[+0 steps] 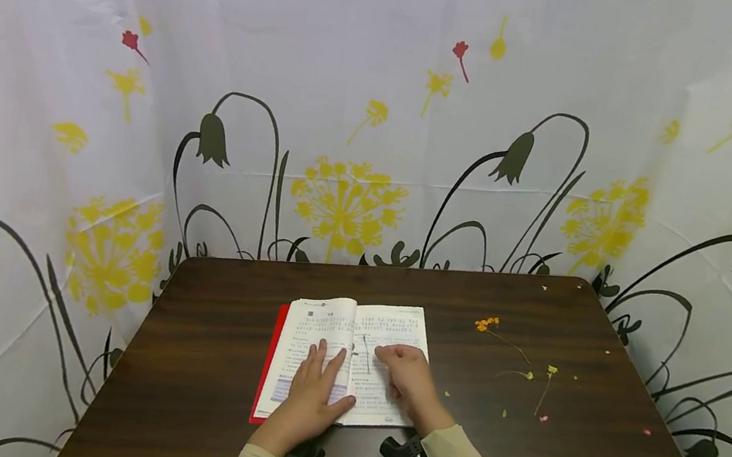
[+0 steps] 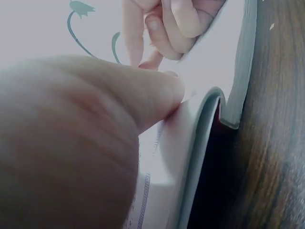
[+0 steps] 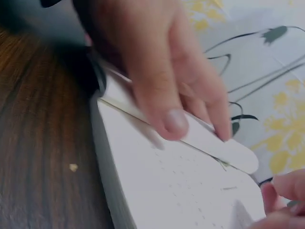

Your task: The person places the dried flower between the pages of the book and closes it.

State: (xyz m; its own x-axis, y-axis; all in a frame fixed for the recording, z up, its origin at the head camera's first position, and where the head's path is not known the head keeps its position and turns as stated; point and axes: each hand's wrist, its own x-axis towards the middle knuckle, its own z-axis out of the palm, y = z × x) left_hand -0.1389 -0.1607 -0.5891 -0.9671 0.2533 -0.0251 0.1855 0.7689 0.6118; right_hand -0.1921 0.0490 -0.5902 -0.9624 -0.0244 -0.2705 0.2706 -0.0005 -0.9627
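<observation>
Red-covered, the open white-paged paper book [image 1: 395, 323] lies under my spread left hand [image 1: 312, 393]; left of my curled right hand [image 1: 413, 382] rests a thin dark plant stem [image 1: 365, 354]. Any pinch, I can't tell. Probably I'm arranging the stem; next calls for light fingertips.

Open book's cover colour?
Red cover on the open white-paged book; best in head view.
</observation>
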